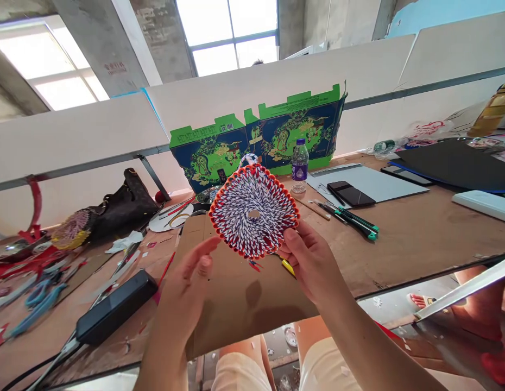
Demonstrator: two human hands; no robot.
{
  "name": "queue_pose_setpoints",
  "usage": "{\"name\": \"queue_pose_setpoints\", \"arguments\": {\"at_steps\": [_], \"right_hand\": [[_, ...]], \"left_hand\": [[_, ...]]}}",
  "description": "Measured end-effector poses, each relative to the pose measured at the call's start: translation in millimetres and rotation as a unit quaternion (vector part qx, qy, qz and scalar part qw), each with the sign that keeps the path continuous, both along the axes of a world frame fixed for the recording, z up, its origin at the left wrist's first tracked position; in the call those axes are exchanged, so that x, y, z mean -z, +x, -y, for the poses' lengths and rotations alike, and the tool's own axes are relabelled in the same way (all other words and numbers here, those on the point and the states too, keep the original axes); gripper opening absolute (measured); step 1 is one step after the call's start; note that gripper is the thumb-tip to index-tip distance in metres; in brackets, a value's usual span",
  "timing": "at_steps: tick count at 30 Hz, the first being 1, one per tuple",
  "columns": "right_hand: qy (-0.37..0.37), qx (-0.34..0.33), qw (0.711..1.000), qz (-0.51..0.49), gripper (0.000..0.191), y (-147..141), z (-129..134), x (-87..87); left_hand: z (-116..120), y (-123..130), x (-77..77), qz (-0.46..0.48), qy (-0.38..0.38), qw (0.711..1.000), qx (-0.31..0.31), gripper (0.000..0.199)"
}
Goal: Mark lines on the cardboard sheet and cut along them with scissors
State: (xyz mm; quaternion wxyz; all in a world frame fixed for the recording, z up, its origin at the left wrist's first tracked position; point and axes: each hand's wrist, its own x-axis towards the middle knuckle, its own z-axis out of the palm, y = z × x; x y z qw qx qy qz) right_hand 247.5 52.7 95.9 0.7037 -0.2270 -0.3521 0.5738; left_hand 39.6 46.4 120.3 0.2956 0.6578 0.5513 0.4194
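A round woven disc (252, 239) of red, white and navy strands, with a beaded orange-red rim and a hole at its centre, stands tilted up in front of me. My right hand (309, 263) grips its lower right edge between thumb and fingers. My left hand (191, 282) is at the disc's lower left with its fingers apart, holding nothing, and its fingertips are close to the rim. A sheet of brown cardboard (236, 304) lies below both hands, and a yellow-handled tool (288, 266) shows just under my right hand.
A wooden workbench (411, 239) holds a water bottle (300, 165), a black phone (351, 194), green-handled craft knives (350, 224) and a printed green-and-navy box (252, 136). A black power bank (116, 307), blue-handled scissors (38, 307) and scraps lie at left.
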Motion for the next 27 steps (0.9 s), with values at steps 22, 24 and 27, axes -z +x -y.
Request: {"name": "queue_pose_setpoints", "arguments": {"at_steps": [22,24,27], "right_hand": [[0.023,-0.078,0.988,0.131,0.024,-0.3,9.4,29.5],[0.012,-0.058,0.991,0.116,0.024,-0.1,9.9,28.9],[0.014,-0.05,0.991,0.126,0.024,0.7,8.1,29.2]], "left_hand": [[-52.6,16.4,-98.5,0.198,-0.025,0.97,0.141,0.03],[-53.6,18.6,-104.6,0.171,-0.001,0.975,0.145,0.026],[-55.1,20.7,-115.2,0.141,0.045,0.979,0.143,0.022]]}}
